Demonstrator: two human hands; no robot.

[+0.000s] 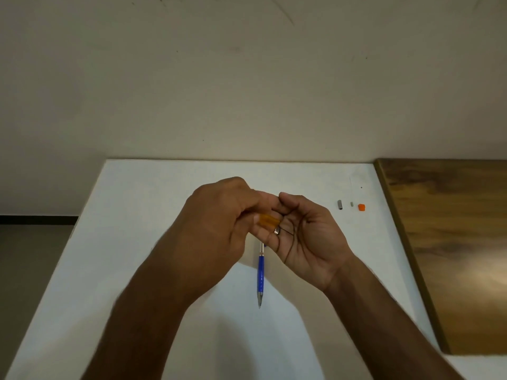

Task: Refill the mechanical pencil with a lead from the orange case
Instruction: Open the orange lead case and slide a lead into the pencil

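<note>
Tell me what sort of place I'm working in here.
Probably a plain desk or worktable set against a bare indoor wall: a white tabletop, a wooden board beside it, and only stationery out, like the blue mechanical pencil.

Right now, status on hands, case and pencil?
Left hand tilting orange case over cupped right hand. Blue pencil on white table, partly under hands. Orange cap lies apart.
</note>
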